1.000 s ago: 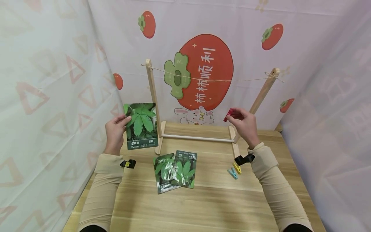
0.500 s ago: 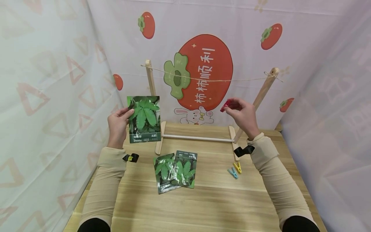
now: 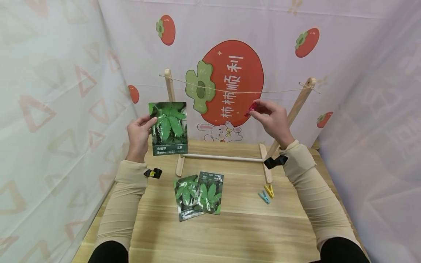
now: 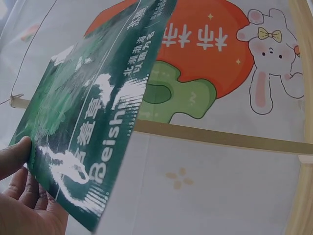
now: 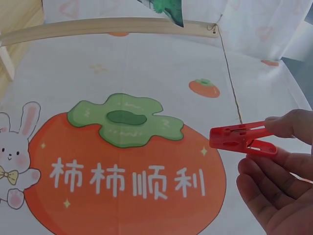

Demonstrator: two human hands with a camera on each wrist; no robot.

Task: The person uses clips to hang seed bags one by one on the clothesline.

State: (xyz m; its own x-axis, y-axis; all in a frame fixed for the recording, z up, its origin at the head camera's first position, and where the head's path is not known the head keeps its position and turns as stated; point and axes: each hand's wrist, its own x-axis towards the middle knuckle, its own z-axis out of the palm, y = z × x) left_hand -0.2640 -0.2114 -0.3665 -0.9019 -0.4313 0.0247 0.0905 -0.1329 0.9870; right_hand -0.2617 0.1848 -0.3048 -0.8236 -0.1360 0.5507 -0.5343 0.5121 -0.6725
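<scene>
My left hand (image 3: 138, 137) pinches the left edge of a green seed packet (image 3: 169, 128) with a leaf picture, held upright in front of the stand's left post (image 3: 170, 87). In the left wrist view the thumb lies on the face of the packet (image 4: 83, 112), with fingers behind it. My right hand (image 3: 273, 118) grips a red clothespin (image 3: 251, 109) between thumb and fingers, below the string (image 3: 250, 92). The right wrist view has the clothespin (image 5: 239, 138) pointing left, its handle ends between thumb and fingers. Both hands are apart from the string.
Two more seed packets (image 3: 208, 193) overlap on the wooden table (image 3: 230, 237). A yellow clothespin (image 3: 269, 190) and a blue clothespin (image 3: 264, 197) lie at the right. The stand has a right post (image 3: 300, 106) and a white bottom bar (image 3: 223, 157). A printed cloth (image 3: 279, 44) hangs behind.
My left hand has raised the packet and brought it a little right, across the left post. My right hand has lifted the red clothespin up and slightly left, nearer the string.
</scene>
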